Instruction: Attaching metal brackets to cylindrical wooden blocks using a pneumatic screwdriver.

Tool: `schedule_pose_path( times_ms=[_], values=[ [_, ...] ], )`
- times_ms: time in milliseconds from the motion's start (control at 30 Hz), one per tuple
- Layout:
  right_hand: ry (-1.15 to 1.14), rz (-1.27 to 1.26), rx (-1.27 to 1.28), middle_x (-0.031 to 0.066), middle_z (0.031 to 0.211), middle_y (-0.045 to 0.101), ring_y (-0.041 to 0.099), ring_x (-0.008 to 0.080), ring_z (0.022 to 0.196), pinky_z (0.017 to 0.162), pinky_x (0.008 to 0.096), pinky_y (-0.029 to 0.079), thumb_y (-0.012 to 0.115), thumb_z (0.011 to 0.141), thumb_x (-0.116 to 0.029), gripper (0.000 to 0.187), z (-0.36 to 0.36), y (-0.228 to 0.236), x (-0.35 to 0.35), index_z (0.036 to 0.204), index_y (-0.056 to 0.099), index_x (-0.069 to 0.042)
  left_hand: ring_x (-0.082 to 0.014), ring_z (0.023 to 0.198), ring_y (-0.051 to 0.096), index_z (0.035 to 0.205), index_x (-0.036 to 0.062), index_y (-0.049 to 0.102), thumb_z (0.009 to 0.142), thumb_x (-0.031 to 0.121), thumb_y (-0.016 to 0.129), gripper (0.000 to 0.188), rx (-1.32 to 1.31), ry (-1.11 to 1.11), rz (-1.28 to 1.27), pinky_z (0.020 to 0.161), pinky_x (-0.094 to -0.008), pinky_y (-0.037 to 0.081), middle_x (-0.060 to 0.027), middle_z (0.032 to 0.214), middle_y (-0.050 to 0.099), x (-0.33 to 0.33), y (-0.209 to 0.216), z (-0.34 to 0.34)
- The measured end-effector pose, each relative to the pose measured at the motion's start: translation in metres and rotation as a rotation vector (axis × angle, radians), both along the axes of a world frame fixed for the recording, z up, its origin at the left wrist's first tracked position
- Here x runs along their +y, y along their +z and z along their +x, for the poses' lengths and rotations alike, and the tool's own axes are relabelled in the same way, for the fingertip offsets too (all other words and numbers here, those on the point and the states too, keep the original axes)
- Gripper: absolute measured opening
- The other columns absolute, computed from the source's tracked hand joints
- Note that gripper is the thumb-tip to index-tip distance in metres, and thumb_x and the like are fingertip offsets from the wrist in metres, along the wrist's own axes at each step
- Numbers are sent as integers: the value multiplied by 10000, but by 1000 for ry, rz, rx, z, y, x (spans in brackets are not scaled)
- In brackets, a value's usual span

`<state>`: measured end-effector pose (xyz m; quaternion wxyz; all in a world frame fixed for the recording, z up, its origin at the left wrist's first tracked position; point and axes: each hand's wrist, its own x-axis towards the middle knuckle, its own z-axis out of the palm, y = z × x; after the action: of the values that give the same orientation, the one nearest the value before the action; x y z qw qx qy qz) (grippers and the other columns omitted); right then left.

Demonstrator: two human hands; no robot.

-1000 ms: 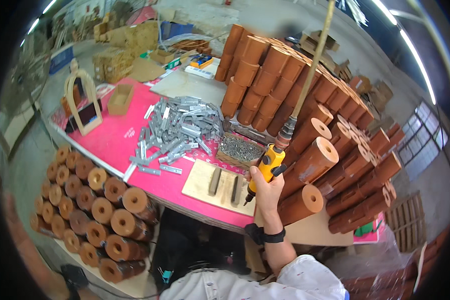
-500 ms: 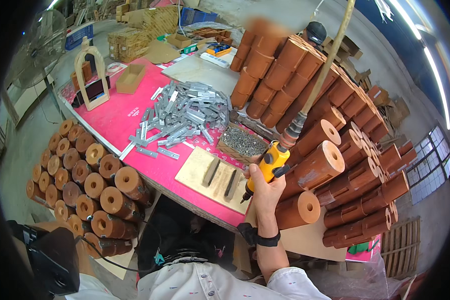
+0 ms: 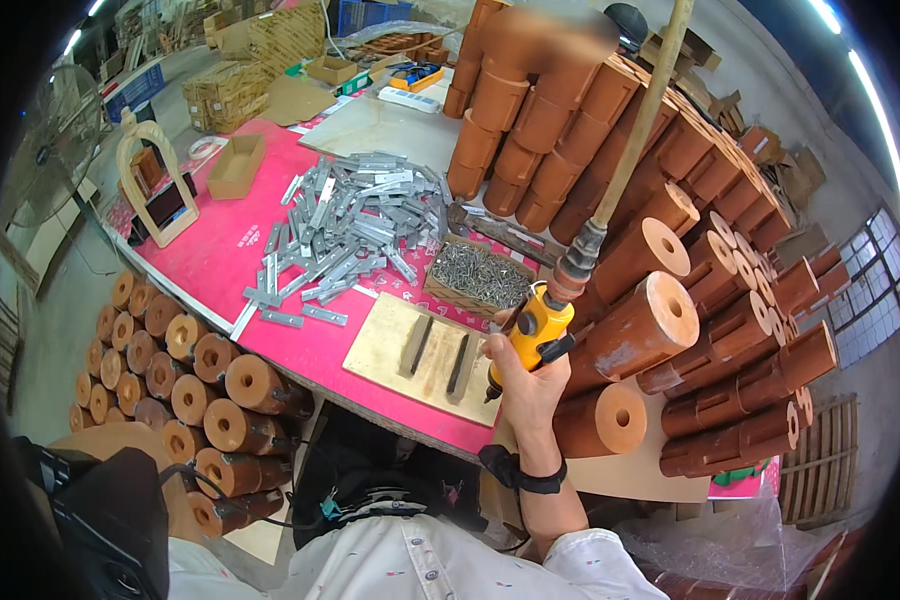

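In the head view, your right hand [image 3: 532, 388] is wrapped round a yellow driver [image 3: 542, 322], its smooth casing broken by black knobs. The thumb lies along the casing, and the tool's narrow dark tip points down close to the right end of a pale wooden board [image 3: 378, 358]; you cannot tell from here whether it touches. A long, straight tan rod [image 3: 635, 150] rises from the driver's scuffed collar. A black fabric band [image 3: 522, 470] circles your right wrist. Your left hand does not show, so its state cannot be told; a bulky black device [image 3: 105, 520] with a cable covers part of that forearm.

The board lies flat on the counter [image 3: 215, 245], whose pink covering is glossy, and carries two slim parallel bars with dark inner faces. Just behind it, a brown cardboard box [image 3: 448, 294] holds a bristling mass of small grey metal screws. To the box's left, flat grey metal strips [image 3: 360, 220] lie in a loose, jagged heap.

Near your right hand, reddish-brown cylinders [image 3: 625, 335] are stacked; their ends are paler, with round holes in the middle, and one wears a whitish smear. More bored cylinders [image 3: 232, 425] are piled on your left, below the counter's edge. Towards the far left stand an arched wooden frame [image 3: 130, 170] and a shallow cardboard tray [image 3: 235, 187].
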<state>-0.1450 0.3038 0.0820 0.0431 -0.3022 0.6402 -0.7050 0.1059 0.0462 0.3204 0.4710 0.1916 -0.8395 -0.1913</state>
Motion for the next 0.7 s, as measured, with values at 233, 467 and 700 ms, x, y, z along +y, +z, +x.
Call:
schedule_pose_path(
  times_ms=[233,467,700],
  values=[
    [-16,43,31,38,969,631,620,88,808,722,235,508,711,836,-29,323,10,3,5,1114,548,-14,-281,1219,500,1204,75,594,974,290,517,323,-38,106,-47,1018,-412,438,-121,1319,497,-9,-21,-31],
    [-29,14,48,25,942,636,612,75,790,700,225,500,709,836,4,325,22,3,7,1121,553,-3,-250,1196,520,1216,57,581,974,250,531,314,-91,170,-37,1023,-382,435,-108,1278,533,-5,-69,-57],
    [-74,19,68,61,1016,644,605,116,896,816,273,491,770,781,-45,402,34,35,30,1139,596,13,-219,1174,540,1228,38,568,973,211,544,308,-208,50,-105,1028,-351,432,-95,1238,569,18,-122,-122]
  ],
)
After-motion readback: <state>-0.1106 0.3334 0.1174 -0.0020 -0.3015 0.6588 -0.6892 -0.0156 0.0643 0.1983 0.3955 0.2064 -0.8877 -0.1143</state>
